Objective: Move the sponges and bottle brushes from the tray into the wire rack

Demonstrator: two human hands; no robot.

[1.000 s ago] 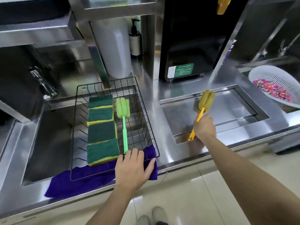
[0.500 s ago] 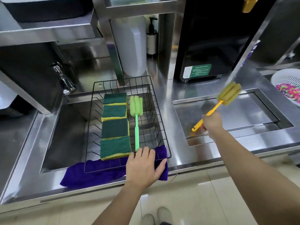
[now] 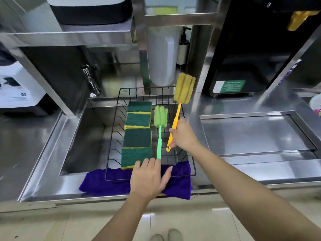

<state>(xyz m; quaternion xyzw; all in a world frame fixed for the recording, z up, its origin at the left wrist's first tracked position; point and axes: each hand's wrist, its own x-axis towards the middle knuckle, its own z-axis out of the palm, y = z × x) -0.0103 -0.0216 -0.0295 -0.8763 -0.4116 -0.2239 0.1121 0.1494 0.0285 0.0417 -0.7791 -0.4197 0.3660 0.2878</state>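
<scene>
The black wire rack [image 3: 113, 136] sits over a sink, its front edge on a purple cloth [image 3: 177, 185]. Several green-and-yellow sponges [image 3: 137, 137] lie in a row along its left side. Beside them lies a green bottle brush [image 3: 159, 129]. My right hand [image 3: 184, 135] grips the handle of a yellow bottle brush [image 3: 184, 88], held above the rack's right side with its foam head pointing away. My left hand [image 3: 149, 179] rests flat on the rack's front edge, fingers spread. The steel tray [image 3: 251, 133] to the right holds nothing.
A tap [image 3: 91, 82] stands behind the sink at the left. A white canister [image 3: 163, 54] and a pump bottle [image 3: 183, 47] stand behind the rack. A black machine [image 3: 243, 49] sits at the back right. A white colander [image 3: 316, 105] shows at the right edge.
My right hand has carried the yellow brush leftwards from over the tray to above the right side of the rack. My left hand has stayed on the rack's front edge.
</scene>
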